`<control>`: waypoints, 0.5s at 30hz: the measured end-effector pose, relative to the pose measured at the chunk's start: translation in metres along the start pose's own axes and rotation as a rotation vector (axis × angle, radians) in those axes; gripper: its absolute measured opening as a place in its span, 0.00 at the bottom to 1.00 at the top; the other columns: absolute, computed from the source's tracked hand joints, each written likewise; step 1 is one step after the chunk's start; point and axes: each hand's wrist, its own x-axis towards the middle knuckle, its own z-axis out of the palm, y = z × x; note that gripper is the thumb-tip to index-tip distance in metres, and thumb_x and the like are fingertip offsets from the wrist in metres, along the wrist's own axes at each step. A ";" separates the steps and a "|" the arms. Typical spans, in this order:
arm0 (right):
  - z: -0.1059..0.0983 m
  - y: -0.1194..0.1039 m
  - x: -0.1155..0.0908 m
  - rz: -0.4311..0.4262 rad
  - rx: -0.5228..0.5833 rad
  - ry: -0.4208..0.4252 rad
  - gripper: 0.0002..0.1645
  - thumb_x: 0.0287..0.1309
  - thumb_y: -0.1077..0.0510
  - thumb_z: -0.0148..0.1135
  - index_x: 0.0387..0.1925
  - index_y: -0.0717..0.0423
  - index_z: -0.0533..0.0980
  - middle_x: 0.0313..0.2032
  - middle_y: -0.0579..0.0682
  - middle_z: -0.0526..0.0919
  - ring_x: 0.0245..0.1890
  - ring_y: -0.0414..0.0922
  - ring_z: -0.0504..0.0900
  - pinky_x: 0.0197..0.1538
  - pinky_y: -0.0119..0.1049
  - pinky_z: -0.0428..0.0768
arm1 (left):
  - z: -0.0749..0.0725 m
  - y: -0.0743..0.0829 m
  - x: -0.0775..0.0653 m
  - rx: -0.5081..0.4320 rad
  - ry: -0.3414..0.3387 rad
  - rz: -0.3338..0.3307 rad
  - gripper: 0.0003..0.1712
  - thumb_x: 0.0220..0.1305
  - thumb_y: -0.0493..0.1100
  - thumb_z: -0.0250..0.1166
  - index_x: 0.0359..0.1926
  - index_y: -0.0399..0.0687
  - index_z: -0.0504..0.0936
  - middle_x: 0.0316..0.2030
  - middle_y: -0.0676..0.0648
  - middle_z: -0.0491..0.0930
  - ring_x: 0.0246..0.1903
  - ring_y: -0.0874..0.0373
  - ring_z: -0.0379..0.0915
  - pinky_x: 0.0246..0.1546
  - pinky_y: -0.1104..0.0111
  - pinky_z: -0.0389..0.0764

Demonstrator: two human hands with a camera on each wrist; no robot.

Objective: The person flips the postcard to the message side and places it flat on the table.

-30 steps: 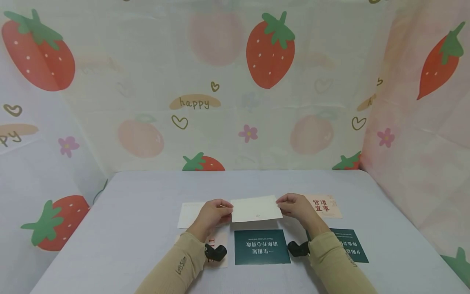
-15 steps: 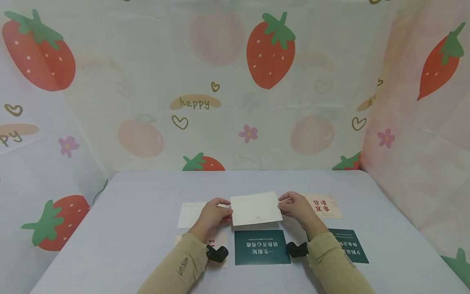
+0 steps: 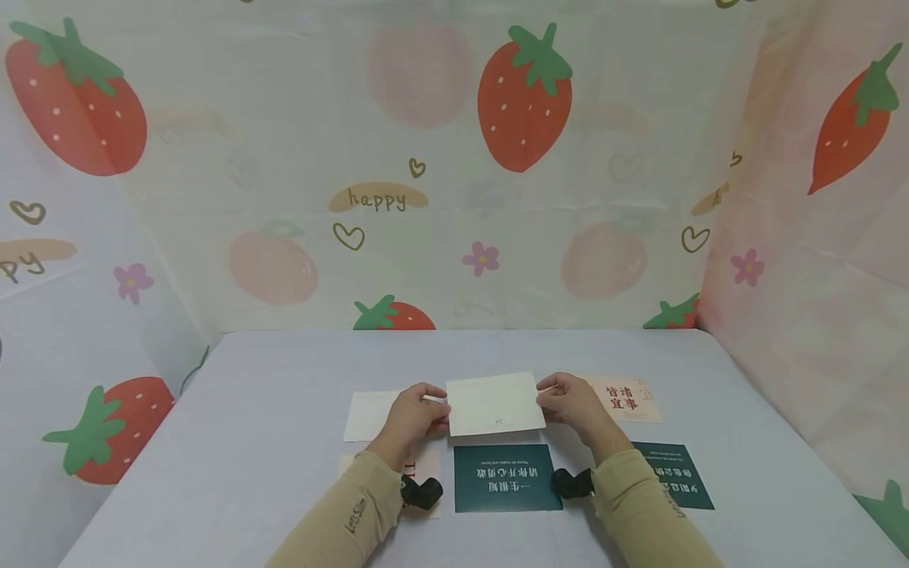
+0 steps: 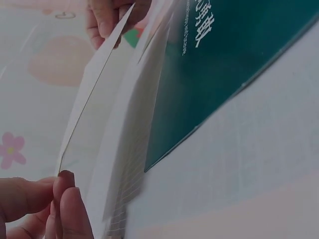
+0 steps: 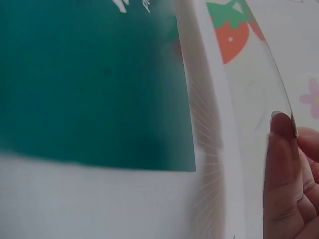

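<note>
A blank cream card point(image 3: 493, 404), perhaps a postcard with a tiny mark near its lower edge, is held raised and tilted over the table in the head view. My left hand point(image 3: 412, 414) pinches its left edge between thumb and fingers. At the opposite edge, my right hand point(image 3: 577, 402) pinches it too. Both wrist views show the card edge-on, with the left fingertips point(image 4: 65, 181) and the right fingertips point(image 5: 281, 127) on it. Just in front lies a dark green card point(image 3: 504, 477) with white writing, flat on the table.
Left of it are a white card point(image 3: 368, 414) and a peach card point(image 3: 426, 473) partly under my left arm. To the right lie a peach card with red characters point(image 3: 628, 398) and another green card point(image 3: 685, 473), partly covered by my sleeve. A strawberry-print cloth point(image 3: 454, 276) hangs behind the table.
The cream card has tipped so more of its face shows, its near edge dropping slightly toward the green card. Both hands keep their hold and have barely moved.
</note>
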 end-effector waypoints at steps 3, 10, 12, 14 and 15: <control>0.002 0.001 0.001 0.008 0.000 0.007 0.12 0.54 0.64 0.59 0.42 0.60 0.74 0.31 0.53 0.81 0.30 0.44 0.81 0.36 0.39 0.81 | 0.002 0.000 0.000 0.005 0.013 0.006 0.14 0.58 0.36 0.61 0.46 0.43 0.75 0.31 0.44 0.79 0.26 0.57 0.76 0.28 0.69 0.80; 0.003 0.000 0.001 0.025 -0.017 0.022 0.12 0.54 0.65 0.60 0.42 0.60 0.74 0.32 0.54 0.81 0.30 0.44 0.81 0.36 0.38 0.81 | 0.003 0.000 0.003 0.051 0.029 0.013 0.14 0.57 0.33 0.60 0.46 0.42 0.77 0.34 0.44 0.77 0.29 0.57 0.76 0.30 0.69 0.80; 0.003 0.001 0.001 0.027 -0.025 0.022 0.13 0.53 0.65 0.60 0.42 0.60 0.74 0.32 0.54 0.80 0.30 0.44 0.81 0.36 0.37 0.81 | 0.004 0.001 0.003 0.060 0.029 -0.003 0.14 0.57 0.33 0.59 0.46 0.42 0.77 0.34 0.44 0.77 0.29 0.56 0.75 0.31 0.69 0.80; 0.003 0.000 0.001 0.032 -0.031 0.024 0.13 0.53 0.65 0.60 0.42 0.60 0.74 0.32 0.54 0.80 0.30 0.44 0.80 0.36 0.37 0.81 | 0.004 0.002 0.003 0.063 0.026 -0.019 0.15 0.58 0.32 0.57 0.47 0.42 0.78 0.34 0.44 0.77 0.30 0.56 0.75 0.32 0.70 0.80; 0.003 0.000 0.002 0.037 -0.035 0.026 0.13 0.53 0.66 0.60 0.42 0.60 0.74 0.31 0.54 0.80 0.30 0.44 0.80 0.36 0.37 0.81 | 0.004 0.003 0.003 0.060 0.024 -0.029 0.15 0.58 0.32 0.56 0.47 0.42 0.78 0.34 0.44 0.78 0.31 0.56 0.75 0.32 0.70 0.80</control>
